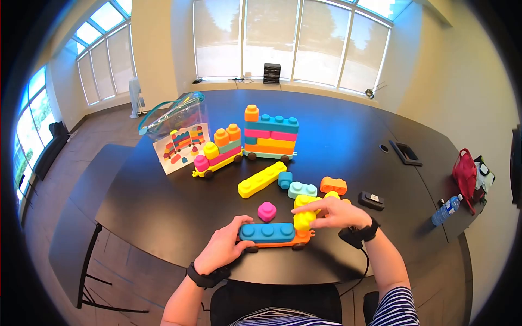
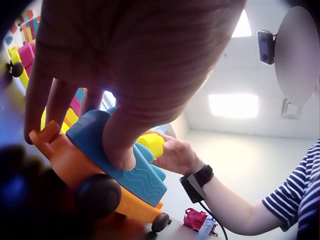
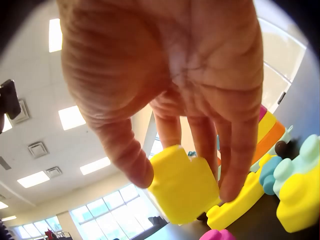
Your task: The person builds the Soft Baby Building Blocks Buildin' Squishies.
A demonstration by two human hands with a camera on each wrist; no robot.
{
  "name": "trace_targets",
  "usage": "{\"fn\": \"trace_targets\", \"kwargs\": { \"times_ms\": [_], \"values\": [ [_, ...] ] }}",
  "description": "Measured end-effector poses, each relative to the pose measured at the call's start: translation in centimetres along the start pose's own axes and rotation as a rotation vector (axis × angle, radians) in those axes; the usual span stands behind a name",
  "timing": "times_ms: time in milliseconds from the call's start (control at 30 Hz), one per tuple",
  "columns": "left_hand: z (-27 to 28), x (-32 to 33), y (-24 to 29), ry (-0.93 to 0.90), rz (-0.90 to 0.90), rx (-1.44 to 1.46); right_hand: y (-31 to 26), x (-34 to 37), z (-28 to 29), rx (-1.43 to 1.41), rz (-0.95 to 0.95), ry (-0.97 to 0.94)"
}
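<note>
My left hand grips the left end of an orange toy wagon base with a long blue building block on top. In the left wrist view the thumb presses against the side of the blue block, and a black wheel shows below. Between thumb and fingers, my right hand pinches a yellow building block. It is held over the wagon's right end, beside the blue block. A pink block lies just behind the wagon.
Past the hands lie a long yellow block, a teal block, a pale-green block and an orange block. Two built wagons, a clear bag and a picture card stand farther back. A black case and bottle are right.
</note>
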State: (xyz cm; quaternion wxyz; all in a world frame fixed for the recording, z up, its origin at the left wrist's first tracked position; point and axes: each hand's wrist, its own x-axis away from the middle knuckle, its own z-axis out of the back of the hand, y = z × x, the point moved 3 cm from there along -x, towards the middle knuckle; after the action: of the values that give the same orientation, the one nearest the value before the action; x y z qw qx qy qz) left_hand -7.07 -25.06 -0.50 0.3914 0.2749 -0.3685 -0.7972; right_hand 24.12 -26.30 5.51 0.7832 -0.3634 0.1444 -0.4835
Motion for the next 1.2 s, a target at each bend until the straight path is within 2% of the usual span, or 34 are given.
{"fn": "trace_targets", "kwargs": {
  "times_ms": [33,133,167,367,767,867,1067,1167,1200],
  "values": [
    [0.2,0.0,0.3,-0.021,0.024,-0.025,0.0,0.4,-0.6,0.035,0.087,0.032],
    [0.3,0.0,0.8,-0.03,0.031,-0.042,1.5,0.3,-2.1,0.0,0.143,0.116],
    [0.3,0.0,1.0,-0.024,0.021,-0.037,1.8,0.3,-2.0,0.007,0.083,0.065],
    [0.3,0.0,1.2,-0.024,0.033,-0.027,0.4,0.6,-1.3,0.107,0.026,0.056],
    [0.1,-0.1,0.8,-0.005,0.022,-0.028,1.3,0.2,-3.8,0.225,0.093,0.092],
    [0.1,-0.1,0.8,-0.004,0.003,-0.058,0.5,0.3,-3.6,0.184,0.037,0.053],
    [0.2,0.0,0.6,0.002,0.0,-0.048,0.3,0.4,-3.8,0.201,0.04,0.035],
    [0.3,0.0,0.6,-0.022,0.011,-0.034,1.4,0.6,-2.7,0.227,0.166,0.008],
    [0.4,0.0,0.6,-0.02,0.007,-0.034,2.3,0.7,-1.7,0.179,0.166,0.057]
  ]
}}
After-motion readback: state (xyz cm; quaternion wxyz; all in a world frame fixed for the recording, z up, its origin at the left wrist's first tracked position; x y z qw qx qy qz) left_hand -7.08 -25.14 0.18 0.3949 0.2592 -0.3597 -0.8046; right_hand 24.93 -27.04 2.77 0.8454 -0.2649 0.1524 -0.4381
